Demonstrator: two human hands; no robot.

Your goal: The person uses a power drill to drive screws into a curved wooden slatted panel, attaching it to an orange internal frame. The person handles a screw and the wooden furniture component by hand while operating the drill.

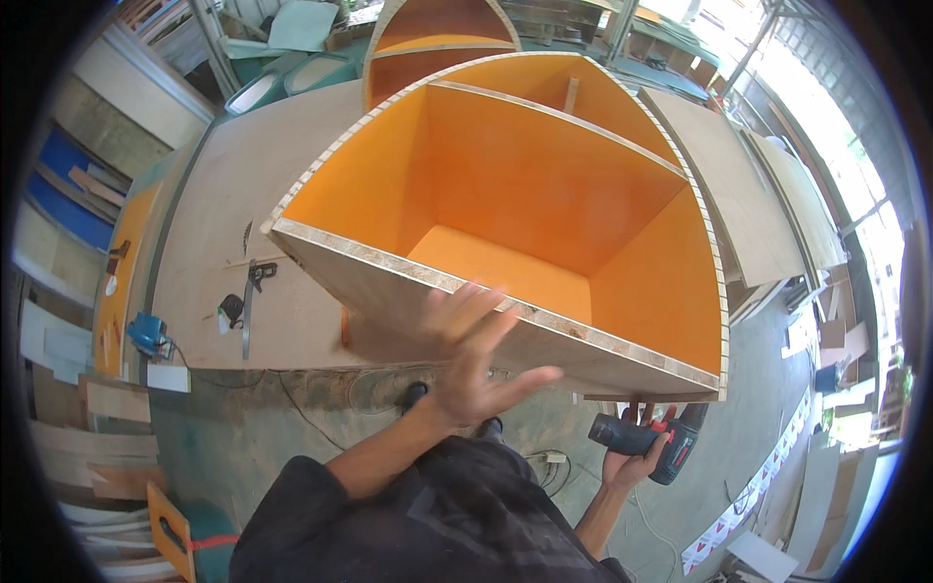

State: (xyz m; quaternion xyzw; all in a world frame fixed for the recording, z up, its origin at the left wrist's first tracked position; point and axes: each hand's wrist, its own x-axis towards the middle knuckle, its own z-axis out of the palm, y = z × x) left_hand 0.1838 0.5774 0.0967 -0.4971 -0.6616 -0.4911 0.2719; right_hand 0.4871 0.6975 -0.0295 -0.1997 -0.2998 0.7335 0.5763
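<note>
A large curved plywood cabinet [389, 282], orange inside, lies on a wooden workbench [224, 194] with its open side facing me. My left hand [476, 360] is raised just in front of the cabinet's near edge, fingers spread, palm up, holding nothing. My right hand [632, 457] is lower, below the cabinet's near right corner, wrapped around a dark cordless drill [651, 439] with red trim.
A second orange cabinet [437, 39] stands behind the first. A saw [251, 301] and small tools lie on the bench to the left, a blue power tool [148, 335] at its edge. Plywood sheets [768, 194] lean at right. Cables [544, 466] run across the concrete floor.
</note>
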